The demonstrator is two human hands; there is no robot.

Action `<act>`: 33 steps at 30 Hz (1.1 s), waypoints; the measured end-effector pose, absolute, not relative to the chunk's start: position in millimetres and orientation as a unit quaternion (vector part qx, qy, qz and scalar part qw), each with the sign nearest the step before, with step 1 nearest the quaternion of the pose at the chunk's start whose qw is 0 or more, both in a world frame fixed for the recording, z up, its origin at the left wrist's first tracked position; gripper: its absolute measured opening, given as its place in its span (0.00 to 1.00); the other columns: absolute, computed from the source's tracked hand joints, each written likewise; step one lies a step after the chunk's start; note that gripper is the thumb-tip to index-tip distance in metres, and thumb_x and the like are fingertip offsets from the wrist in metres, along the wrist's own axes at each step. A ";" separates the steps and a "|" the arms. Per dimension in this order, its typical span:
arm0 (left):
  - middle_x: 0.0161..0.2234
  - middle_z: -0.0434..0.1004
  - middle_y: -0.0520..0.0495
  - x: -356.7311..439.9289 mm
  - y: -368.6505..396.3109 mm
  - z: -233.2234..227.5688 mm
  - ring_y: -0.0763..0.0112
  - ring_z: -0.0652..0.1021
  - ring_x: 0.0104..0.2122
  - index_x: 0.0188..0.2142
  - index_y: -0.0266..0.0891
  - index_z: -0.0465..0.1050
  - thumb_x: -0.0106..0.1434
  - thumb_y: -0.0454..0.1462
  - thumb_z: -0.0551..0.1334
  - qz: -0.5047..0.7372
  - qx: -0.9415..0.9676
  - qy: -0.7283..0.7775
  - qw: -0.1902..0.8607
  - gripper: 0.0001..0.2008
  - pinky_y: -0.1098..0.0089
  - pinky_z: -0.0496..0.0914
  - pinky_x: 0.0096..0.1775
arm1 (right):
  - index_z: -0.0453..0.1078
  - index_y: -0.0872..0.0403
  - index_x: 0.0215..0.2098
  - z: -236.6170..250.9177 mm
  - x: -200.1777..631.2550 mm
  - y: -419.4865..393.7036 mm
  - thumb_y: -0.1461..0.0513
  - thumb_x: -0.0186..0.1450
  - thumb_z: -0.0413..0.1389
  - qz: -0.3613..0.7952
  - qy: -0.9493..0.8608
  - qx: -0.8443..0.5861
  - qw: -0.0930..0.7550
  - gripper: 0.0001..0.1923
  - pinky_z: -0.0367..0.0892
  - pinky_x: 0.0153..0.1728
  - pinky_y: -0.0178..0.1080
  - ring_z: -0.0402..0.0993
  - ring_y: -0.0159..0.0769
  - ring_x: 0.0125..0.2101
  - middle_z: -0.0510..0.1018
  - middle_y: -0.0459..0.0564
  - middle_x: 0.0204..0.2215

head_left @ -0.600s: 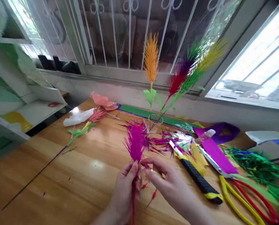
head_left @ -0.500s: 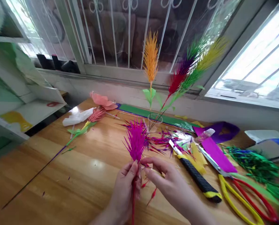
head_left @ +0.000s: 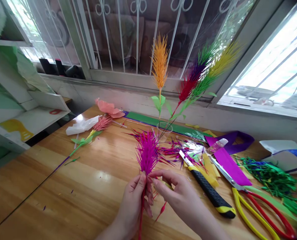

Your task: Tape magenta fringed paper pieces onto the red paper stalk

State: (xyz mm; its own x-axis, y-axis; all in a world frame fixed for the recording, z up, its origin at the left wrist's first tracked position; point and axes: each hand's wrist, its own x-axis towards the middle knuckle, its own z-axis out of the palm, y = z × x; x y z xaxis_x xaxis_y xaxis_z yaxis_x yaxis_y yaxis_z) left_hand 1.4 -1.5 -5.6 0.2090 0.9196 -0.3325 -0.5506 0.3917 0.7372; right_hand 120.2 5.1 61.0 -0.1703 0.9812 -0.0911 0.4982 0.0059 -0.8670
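A magenta paper plume (head_left: 147, 154) with spiky fringes stands upright on a thin red stem (head_left: 141, 220). My left hand (head_left: 135, 208) grips the stem just under the plume. My right hand (head_left: 178, 196) pinches the base of the plume from the right, fingertips meeting the left thumb. Small red paper slivers (head_left: 161, 210) hang below my fingers. Both hands hover over the wooden table (head_left: 83, 186) near its front edge.
A black-and-yellow utility knife (head_left: 208, 190) and yellow-and-red scissors (head_left: 253, 206) lie right of my hands. A glass (head_left: 163, 128) holds orange, red, green and yellow plumes. Another plume on a long stem (head_left: 63, 160) lies left. Green fringe scraps (head_left: 270, 176) and purple paper (head_left: 228, 160) sit at right.
The plume and both hands have shifted slightly right and lower. My grip on the stem stays the same.
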 end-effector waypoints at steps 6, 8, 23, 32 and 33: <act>0.10 0.51 0.61 -1.0 -3.4 -3.5 0.84 0.51 0.09 0.20 0.38 0.61 0.58 0.47 0.53 0.471 0.246 0.376 0.759 0.18 0.81 0.56 0.08 | 0.72 0.52 0.33 61.3 122.0 4.6 0.60 0.57 0.50 0.384 -0.651 -0.592 0.280 0.10 0.63 0.38 0.38 0.70 0.37 0.35 0.76 0.48 0.32; 0.10 0.48 0.61 -2.7 -3.4 -0.9 0.84 0.49 0.09 0.19 0.39 0.59 0.59 0.49 0.52 0.465 0.246 0.376 0.763 0.19 0.81 0.55 0.08 | 0.72 0.52 0.34 61.5 121.3 3.8 0.60 0.57 0.50 0.377 -0.654 -0.598 0.270 0.10 0.62 0.36 0.38 0.69 0.37 0.34 0.76 0.47 0.31; 0.09 0.48 0.63 -6.1 -1.0 2.2 0.86 0.47 0.08 0.17 0.39 0.57 0.54 0.49 0.58 0.473 0.259 0.360 0.762 0.19 0.80 0.59 0.08 | 0.68 0.51 0.36 65.5 121.0 -1.0 0.57 0.59 0.51 0.350 -0.677 -0.600 0.244 0.10 0.58 0.29 0.35 0.62 0.33 0.27 0.66 0.44 0.24; 0.08 0.55 0.62 -5.8 4.3 4.1 0.86 0.51 0.05 0.17 0.39 0.57 0.50 0.50 0.61 0.472 0.240 0.303 0.793 0.20 0.80 0.56 0.06 | 0.59 0.54 0.30 60.7 117.5 -3.4 0.55 0.60 0.50 0.423 -0.633 -0.573 0.303 0.10 0.57 0.25 0.33 0.62 0.30 0.24 0.66 0.44 0.23; 0.08 0.56 0.62 -5.7 4.5 3.7 0.86 0.51 0.05 0.18 0.39 0.57 0.51 0.49 0.61 0.477 0.237 0.311 0.787 0.19 0.80 0.56 0.06 | 0.59 0.54 0.30 60.8 117.6 -3.4 0.54 0.60 0.50 0.427 -0.632 -0.569 0.307 0.11 0.58 0.26 0.33 0.63 0.30 0.25 0.67 0.45 0.23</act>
